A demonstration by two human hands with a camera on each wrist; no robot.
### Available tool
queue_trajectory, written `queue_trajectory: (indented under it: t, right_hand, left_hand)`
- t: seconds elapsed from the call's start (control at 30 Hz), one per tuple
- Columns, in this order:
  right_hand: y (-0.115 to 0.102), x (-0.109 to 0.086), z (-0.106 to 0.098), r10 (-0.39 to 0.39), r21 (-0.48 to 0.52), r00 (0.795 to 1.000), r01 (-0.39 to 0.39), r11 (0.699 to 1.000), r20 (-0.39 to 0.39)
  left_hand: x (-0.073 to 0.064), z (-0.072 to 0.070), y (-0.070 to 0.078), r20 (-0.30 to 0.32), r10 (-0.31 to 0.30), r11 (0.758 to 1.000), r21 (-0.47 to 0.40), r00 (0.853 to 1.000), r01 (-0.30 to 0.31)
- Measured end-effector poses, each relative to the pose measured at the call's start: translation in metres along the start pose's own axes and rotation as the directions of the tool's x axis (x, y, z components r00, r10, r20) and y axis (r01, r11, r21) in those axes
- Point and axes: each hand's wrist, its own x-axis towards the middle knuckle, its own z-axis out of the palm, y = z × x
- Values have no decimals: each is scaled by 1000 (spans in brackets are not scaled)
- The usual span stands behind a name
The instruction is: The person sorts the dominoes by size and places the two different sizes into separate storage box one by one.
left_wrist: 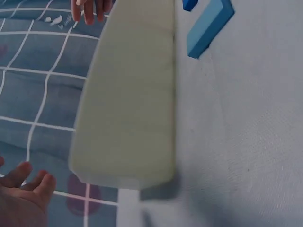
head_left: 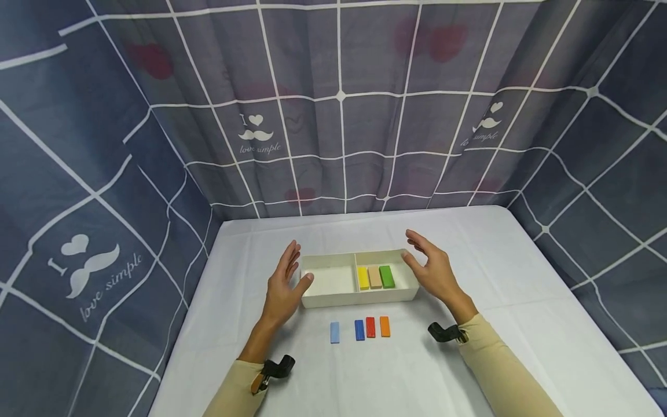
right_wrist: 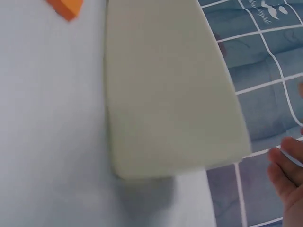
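A cream two-compartment box (head_left: 359, 298) rests on the white table. Its right compartment holds a yellow block (head_left: 363, 278), a tan block (head_left: 375, 277) and a green block (head_left: 387, 277); the left one shows only its bare floor. My left hand (head_left: 283, 295) is beside the box's left end, fingers extended and thumb apart. At the right end my right hand (head_left: 433, 271) is spread in the same way, its thumb close to the rim; I cannot tell whether it touches. Both wrist views show the box's outer wall (left_wrist: 128, 104) with fingers (right_wrist: 284, 175) apart from it.
In front of the box lie a light blue block (head_left: 334, 333), a dark blue block (head_left: 359, 330), a red block (head_left: 370, 327) and an orange block (head_left: 384, 326). A grey checked curtain (head_left: 312, 133) surrounds the white table (head_left: 333, 388) at the back and sides.
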Motion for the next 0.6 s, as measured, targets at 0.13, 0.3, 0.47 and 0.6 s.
queue_trajectory:
  t: [0.13, 0.3, 0.47, 0.6]
  right_hand:
    - [4, -12, 8, 78, 148, 993, -64, 987, -94]
    - [10, -22, 19, 143, 285, 982, -104, 953, -121]
    - [14, -26, 28, 210, 380, 970, -150, 913, -123]
    - [15, -28, 36, 273, 479, 956, -189, 857, -111]
  left_hand:
    - [-7, -1, 12, 35, 66, 998, 2, 997, -66]
    - [-18, 0, 23, 100, 127, 991, 23, 987, -129]
    - [-29, 5, 29, 170, 169, 984, 28, 971, -176]
    - [-40, 11, 29, 206, 203, 973, 69, 957, -221]
